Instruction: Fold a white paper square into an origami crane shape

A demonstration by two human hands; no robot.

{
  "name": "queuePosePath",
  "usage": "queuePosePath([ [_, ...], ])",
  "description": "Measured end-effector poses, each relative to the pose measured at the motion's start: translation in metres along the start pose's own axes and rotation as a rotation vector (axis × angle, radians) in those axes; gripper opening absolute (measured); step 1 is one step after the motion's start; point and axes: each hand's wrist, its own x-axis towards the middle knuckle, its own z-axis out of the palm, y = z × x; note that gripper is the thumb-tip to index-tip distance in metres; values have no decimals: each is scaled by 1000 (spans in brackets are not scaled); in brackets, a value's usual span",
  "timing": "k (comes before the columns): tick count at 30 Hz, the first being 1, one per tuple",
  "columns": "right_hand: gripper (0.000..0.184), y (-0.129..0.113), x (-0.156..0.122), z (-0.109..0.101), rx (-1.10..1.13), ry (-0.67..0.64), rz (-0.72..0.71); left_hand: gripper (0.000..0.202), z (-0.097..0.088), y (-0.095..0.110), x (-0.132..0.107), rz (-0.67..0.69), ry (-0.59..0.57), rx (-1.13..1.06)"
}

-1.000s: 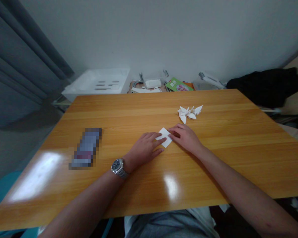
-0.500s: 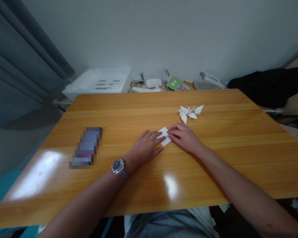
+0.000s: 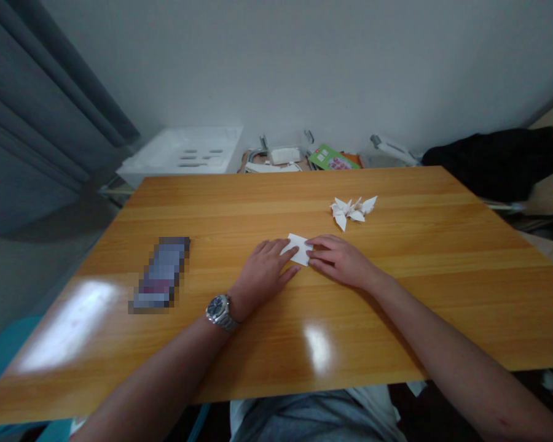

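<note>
A small folded piece of white paper (image 3: 298, 247) lies on the wooden table between my two hands. My left hand (image 3: 268, 265), a metal watch (image 3: 220, 310) on its wrist, has its fingers stretched out flat. Its fingertips touch the left part of the paper, and its thumb is apart from them on the near side. From the other side, my right hand (image 3: 340, 260) rests outstretched, gapped fingers on the paper's right edge. Both hands are open. Behind the right hand lie white folded-paper figures (image 3: 354, 210) with pointed tips, bunched together.
A pixelated, phone-shaped object (image 3: 161, 272) lies on the left of the wooden table (image 3: 239, 215). Past the far edge are a white foam tray (image 3: 179, 150), a green booklet (image 3: 332, 158) and some small items. Dark cloth (image 3: 493, 159) hangs at the right.
The paper has turned from a diamond-like angle and shifted slightly left. Both hands have moved a little left with it. The paper figures and the phone-shaped object have stayed put.
</note>
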Motion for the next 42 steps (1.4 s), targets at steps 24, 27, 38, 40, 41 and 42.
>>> queuePosePath([
  [24,25,0,2,1,142,-28,-34,39,8,-5,0,-18,5,-109],
  [27,26,7,0,0,140,-12,-9,40,10,-8,1,-9,16,-140],
  [38,25,18,0,5,132,-11,7,40,11,-12,2,22,18,-194],
  [40,22,18,0,5,131,-6,7,41,11,-12,2,34,17,-200],
  [41,21,18,0,5,134,-1,6,41,11,-12,2,39,15,-203],
  [42,20,18,0,6,139,4,5,41,11,-11,2,41,13,-206],
])
